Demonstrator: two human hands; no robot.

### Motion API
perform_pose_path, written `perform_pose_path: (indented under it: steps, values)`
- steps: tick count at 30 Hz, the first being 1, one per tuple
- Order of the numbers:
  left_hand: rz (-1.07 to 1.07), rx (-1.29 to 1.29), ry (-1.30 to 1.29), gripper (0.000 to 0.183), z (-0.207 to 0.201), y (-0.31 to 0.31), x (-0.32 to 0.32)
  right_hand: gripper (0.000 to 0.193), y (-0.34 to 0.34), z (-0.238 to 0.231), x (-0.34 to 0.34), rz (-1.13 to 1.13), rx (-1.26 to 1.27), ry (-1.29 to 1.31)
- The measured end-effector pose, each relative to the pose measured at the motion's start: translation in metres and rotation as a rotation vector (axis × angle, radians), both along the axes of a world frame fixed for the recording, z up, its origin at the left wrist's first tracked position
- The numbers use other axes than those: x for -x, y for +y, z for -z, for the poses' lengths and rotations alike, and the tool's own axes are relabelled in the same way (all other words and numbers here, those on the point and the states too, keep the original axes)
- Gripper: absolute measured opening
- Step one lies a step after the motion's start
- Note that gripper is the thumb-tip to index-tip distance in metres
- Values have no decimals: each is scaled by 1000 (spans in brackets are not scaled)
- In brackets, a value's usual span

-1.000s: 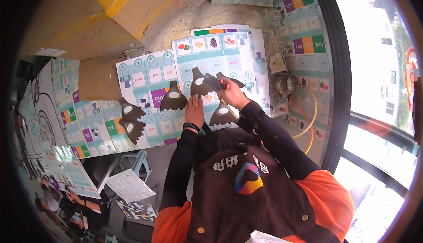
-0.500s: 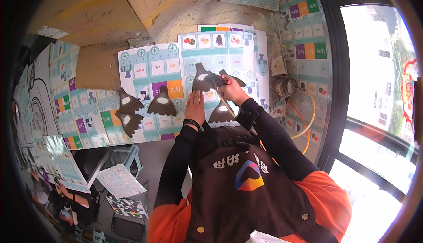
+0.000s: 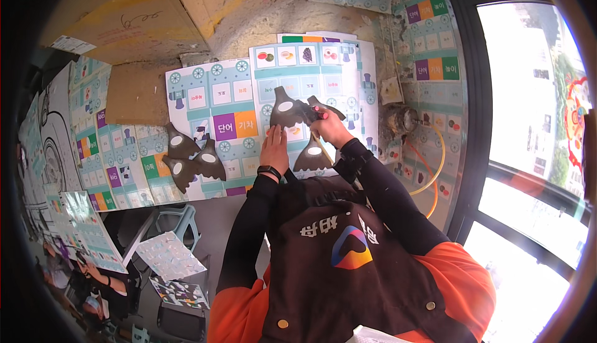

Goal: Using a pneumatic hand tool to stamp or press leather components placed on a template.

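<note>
A dark brown fan-shaped piece (image 3: pixel 283 118) with a narrow neck, scalloped edge and white oval lies on the printed sheets. My left hand (image 3: pixel 274 148) rests flat at its lower edge, fingers stretched out. My right hand (image 3: pixel 336 130) grips a black tool with a red end (image 3: pixel 311 112) just right of that piece; the tool's exact kind is unclear. A second dark piece (image 3: pixel 328 105) sits partly hidden behind the tool. Another dark piece (image 3: pixel 313 160) lies below my right hand. Several more dark pieces (image 3: pixel 185 144) overlap at the left.
Printed sheets (image 3: pixel 211 94) cover the table. Cardboard boxes (image 3: pixel 137 26) stand along the far left. A yellow hose (image 3: pixel 443 156) and an orange one run down at the right, near a round dirty metal part (image 3: pixel 401 120). A stool (image 3: pixel 181 224) stands lower left; a person (image 3: pixel 102 281) is beyond it.
A dark piece that lay apart left of my left hand has shifted left and down onto the left group. The tool in my right hand has turned and moved slightly right. My left hand stays put.
</note>
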State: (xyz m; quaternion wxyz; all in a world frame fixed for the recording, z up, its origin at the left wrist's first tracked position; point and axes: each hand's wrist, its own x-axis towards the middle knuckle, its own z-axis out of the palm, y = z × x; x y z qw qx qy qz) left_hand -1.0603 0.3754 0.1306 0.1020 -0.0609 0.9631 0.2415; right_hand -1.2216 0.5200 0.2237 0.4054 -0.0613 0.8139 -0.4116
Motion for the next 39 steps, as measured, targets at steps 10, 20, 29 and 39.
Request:
perform_pose_path:
  steps: [10, 20, 29, 39]
  values:
    - [1, 0, -23, 57, 1, 2, -1, 25, 0, 1, 2, -109, 35, 264]
    - [3, 18, 4, 61, 5, 4, -2, 25, 3, -8, 1, 86, -19, 41]
    - [3, 22, 7, 62, 6, 4, -2, 27, -3, -16, 3, 51, 26, 125]
    - [-9, -2, -56, 57, -2, 3, -1, 34, 3, -11, -5, 50, -56, 60]
